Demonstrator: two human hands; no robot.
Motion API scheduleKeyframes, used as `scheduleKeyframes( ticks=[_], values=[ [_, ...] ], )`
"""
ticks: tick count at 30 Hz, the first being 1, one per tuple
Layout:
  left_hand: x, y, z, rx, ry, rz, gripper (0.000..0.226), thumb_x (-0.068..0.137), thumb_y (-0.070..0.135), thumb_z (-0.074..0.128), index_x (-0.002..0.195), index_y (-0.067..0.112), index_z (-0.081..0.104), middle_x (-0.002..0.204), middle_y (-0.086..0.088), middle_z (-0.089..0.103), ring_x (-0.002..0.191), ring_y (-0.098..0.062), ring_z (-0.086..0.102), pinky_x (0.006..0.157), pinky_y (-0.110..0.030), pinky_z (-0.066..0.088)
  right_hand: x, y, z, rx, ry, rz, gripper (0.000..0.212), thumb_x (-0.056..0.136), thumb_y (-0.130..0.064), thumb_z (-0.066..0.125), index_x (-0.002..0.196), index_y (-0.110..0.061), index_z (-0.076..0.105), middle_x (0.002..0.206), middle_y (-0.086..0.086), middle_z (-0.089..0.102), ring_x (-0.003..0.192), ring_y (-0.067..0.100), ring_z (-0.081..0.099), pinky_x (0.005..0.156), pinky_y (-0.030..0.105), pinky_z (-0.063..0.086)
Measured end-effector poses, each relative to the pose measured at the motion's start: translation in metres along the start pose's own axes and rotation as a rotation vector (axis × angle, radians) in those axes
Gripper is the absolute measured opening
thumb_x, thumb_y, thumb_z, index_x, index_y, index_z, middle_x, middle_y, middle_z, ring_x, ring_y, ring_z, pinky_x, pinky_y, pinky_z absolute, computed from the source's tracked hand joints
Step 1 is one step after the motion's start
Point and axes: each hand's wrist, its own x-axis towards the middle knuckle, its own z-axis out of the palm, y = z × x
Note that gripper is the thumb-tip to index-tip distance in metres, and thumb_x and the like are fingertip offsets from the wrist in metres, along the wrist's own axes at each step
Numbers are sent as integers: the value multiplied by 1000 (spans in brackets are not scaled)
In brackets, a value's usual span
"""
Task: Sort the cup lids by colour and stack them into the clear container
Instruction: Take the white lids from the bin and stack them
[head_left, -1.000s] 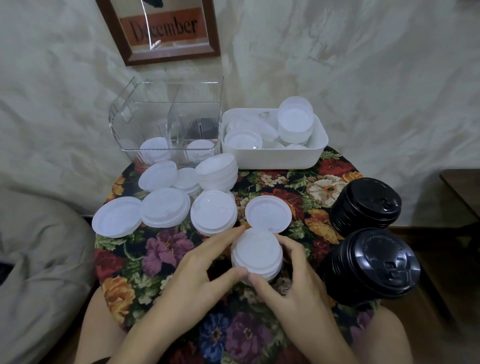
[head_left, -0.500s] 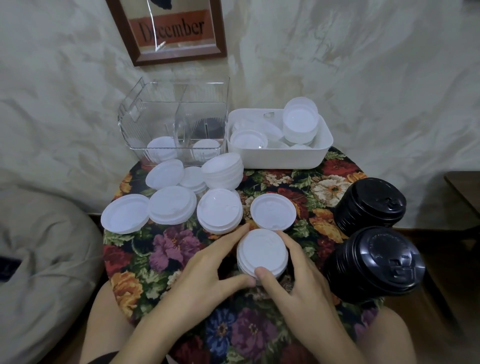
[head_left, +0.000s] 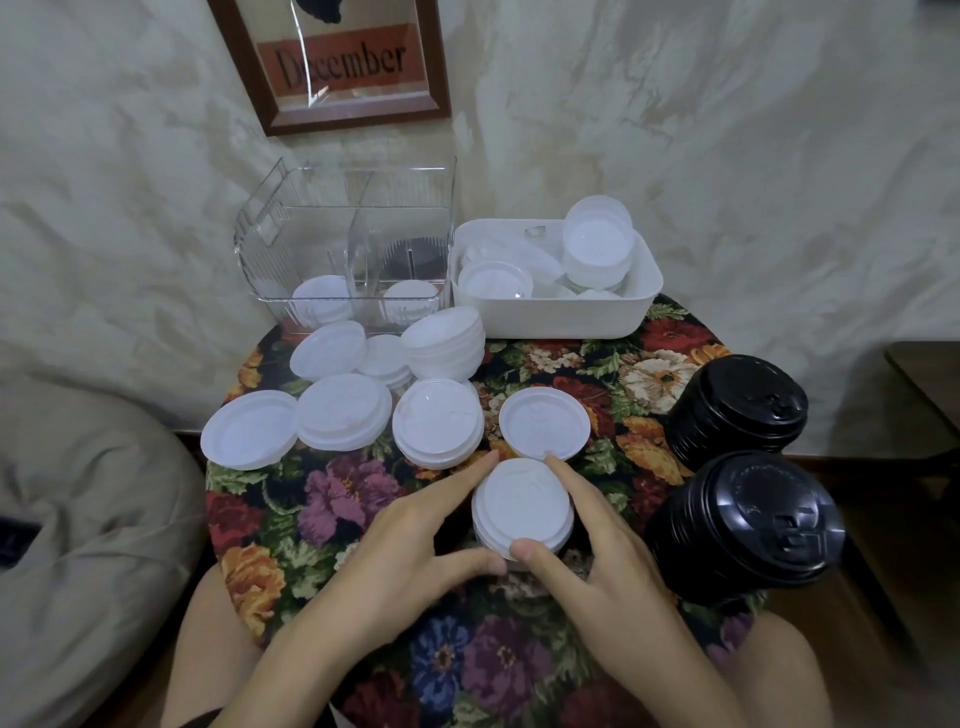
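A small stack of white lids (head_left: 522, 506) stands on the floral table near its front. My left hand (head_left: 410, 545) holds it from the left and my right hand (head_left: 592, 540) from the right, index fingers along its sides and thumbs at its near edge. Several other white lid stacks (head_left: 439, 428) lie behind it. Two tall stacks of black lids (head_left: 748, 525) stand at the right. The clear container (head_left: 348, 244) sits at the back left with a few white lids and a dark stack inside its compartments.
A white tub (head_left: 561, 317) holding more white lids sits at the back right beside the clear container. A framed "December" picture (head_left: 343, 62) leans on the wall. A beige cushion (head_left: 88, 519) lies left of the round table (head_left: 343, 499). My knees are under the table's front edge.
The camera has tilted a little, shifting the scene. Both hands have stayed closed around the same white lid stack, thumbs drawing together at its near edge.
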Motion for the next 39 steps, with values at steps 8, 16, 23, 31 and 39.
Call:
scheduleKeyframes(
  ticks=[8, 16, 23, 31, 39],
  values=[
    [5, -1, 7, 258, 10, 25, 99, 83, 58, 76, 156, 55, 9, 154, 30, 35, 140, 11, 29, 104, 1, 19, 0, 1, 2, -24, 17, -4, 71, 93, -55, 65, 146, -67, 20, 152, -48, 20, 140, -24, 19, 113, 19, 28],
    [7, -4, 7, 180, 32, 31, 99, 78, 63, 78, 158, 50, 21, 150, 30, 39, 141, 12, 28, 114, -15, 27, 0, 0, 6, -28, 97, 27, 75, 90, -56, 68, 154, -50, 29, 154, -36, 32, 139, -16, 30, 111, 23, 35],
    [8, -2, 7, 90, 66, 12, 82, 76, 62, 79, 145, 63, 36, 142, 37, 41, 136, 17, 32, 107, -9, 28, 1, 3, 5, -9, 64, 17, 76, 92, -56, 66, 156, -51, 25, 155, -42, 22, 140, -24, 19, 108, 10, 25],
    [11, -2, 5, 78, 56, -16, 86, 72, 59, 83, 147, 56, 41, 148, 32, 44, 140, 10, 34, 118, -31, 35, 5, 8, -2, 1, 2, 18, 75, 92, -54, 69, 152, -60, 25, 146, -53, 18, 136, -30, 16, 105, 7, 23],
    [8, -3, 5, 116, 29, -11, 97, 72, 64, 81, 152, 62, 26, 151, 34, 35, 141, 13, 27, 117, -24, 30, 6, 4, -6, -6, -36, 17, 75, 94, -47, 69, 151, -60, 22, 148, -51, 19, 137, -28, 16, 108, 10, 23]
  ],
)
